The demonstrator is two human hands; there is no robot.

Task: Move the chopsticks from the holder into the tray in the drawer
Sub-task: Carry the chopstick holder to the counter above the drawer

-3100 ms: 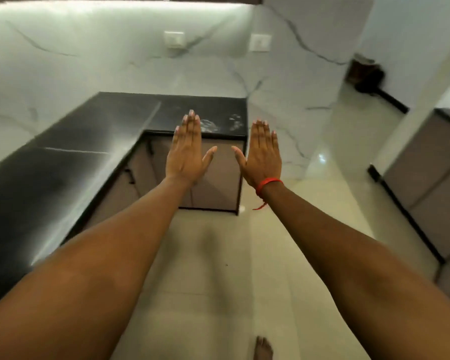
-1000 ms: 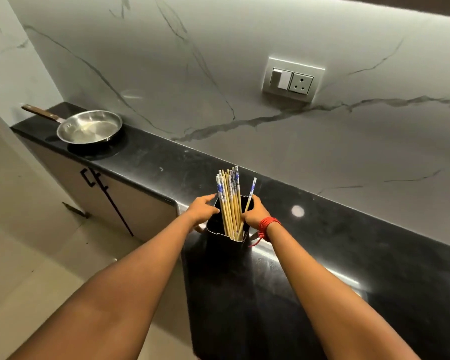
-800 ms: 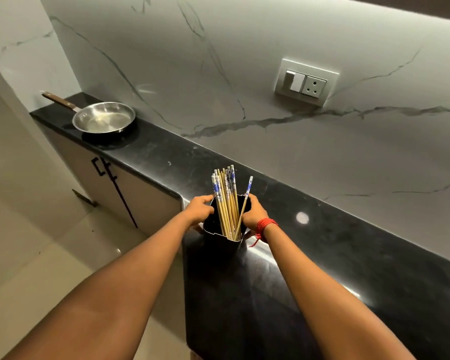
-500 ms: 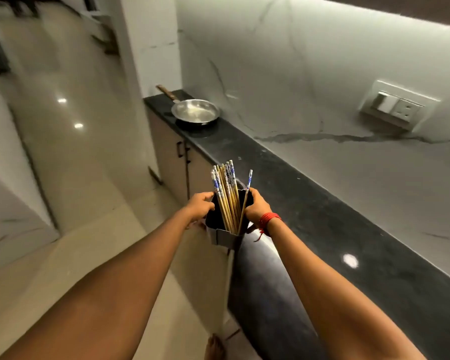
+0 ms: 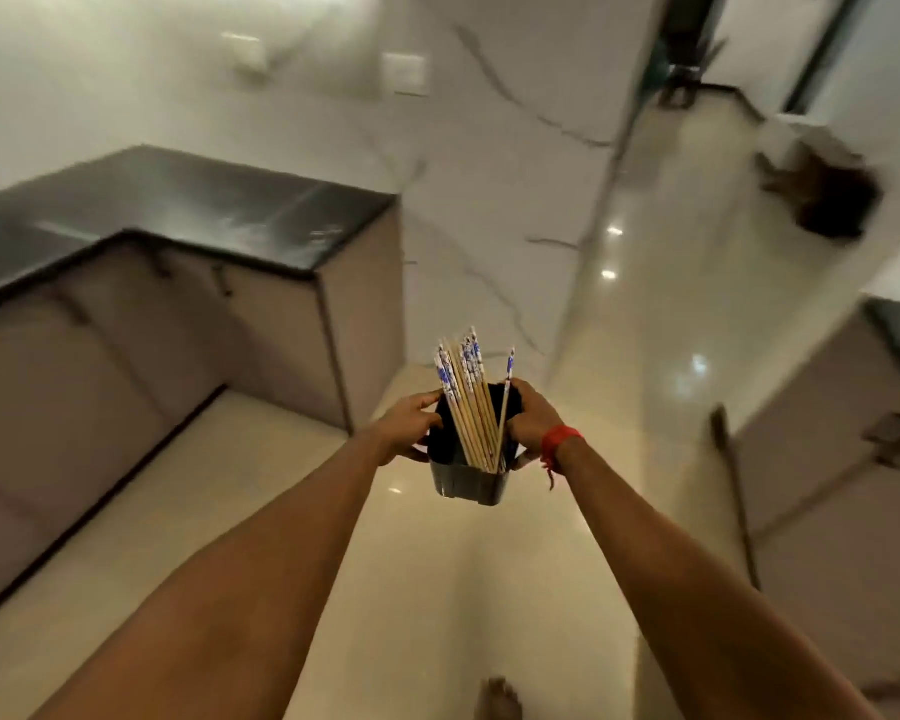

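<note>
A dark square chopstick holder (image 5: pixel 470 478) hangs in the air over the floor, gripped on both sides. My left hand (image 5: pixel 409 426) clasps its left wall and my right hand (image 5: pixel 533 420), with a red thread at the wrist, clasps its right wall. Several wooden chopsticks (image 5: pixel 466 402) with blue-and-white patterned tops stand upright in it, leaning left; one chopstick (image 5: pixel 505 407) stands apart at the right. No drawer or tray is in view.
A black L-shaped countertop (image 5: pixel 188 210) over beige cabinets (image 5: pixel 126 345) fills the left. A marble wall (image 5: pixel 489 148) stands ahead, more cabinets (image 5: pixel 827 459) to the right. Glossy cream floor (image 5: pixel 489 589) lies below, with my foot (image 5: pixel 497 698) at the bottom edge. The frame is motion-blurred.
I have lifted the holder off the black counter and turned away with it; the view has swung from the counter with the pan to the L-shaped counter across the room.
</note>
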